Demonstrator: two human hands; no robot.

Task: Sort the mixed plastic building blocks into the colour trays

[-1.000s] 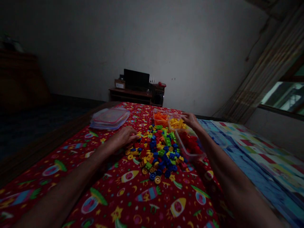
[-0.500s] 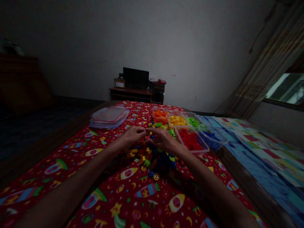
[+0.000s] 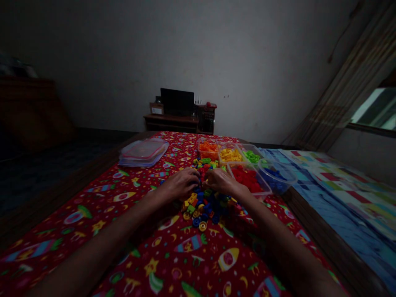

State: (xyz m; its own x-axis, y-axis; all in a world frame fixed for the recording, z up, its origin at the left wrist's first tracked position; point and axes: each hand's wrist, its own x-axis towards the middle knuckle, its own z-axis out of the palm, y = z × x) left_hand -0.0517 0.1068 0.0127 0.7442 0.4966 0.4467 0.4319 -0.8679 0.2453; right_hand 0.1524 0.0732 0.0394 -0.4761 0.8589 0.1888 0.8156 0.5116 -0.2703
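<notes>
A heap of small plastic building pieces (image 3: 202,202) in blue, yellow, red, green and orange lies on a red patterned cloth (image 3: 173,255). My left hand (image 3: 182,183) rests on the heap's far left side with fingers curled down into the pieces. My right hand (image 3: 221,180) is just beside it, fingers also curled into the heap; the fingertips nearly meet. What either hand grips is hidden. Clear tubs hold sorted pieces: orange (image 3: 208,150), yellow (image 3: 230,155), green (image 3: 253,156), red (image 3: 249,179) and blue (image 3: 276,176).
Stacked clear lids (image 3: 142,152) sit on the cloth at the far left. A striped and checked mat (image 3: 346,194) lies to the right. A low dark cabinet with a black screen (image 3: 177,110) stands against the far wall. The room is dim.
My right hand came back from the yellow tub to the heap and now sits close to my left hand. Both hands shifted slightly toward the far middle of the heap.
</notes>
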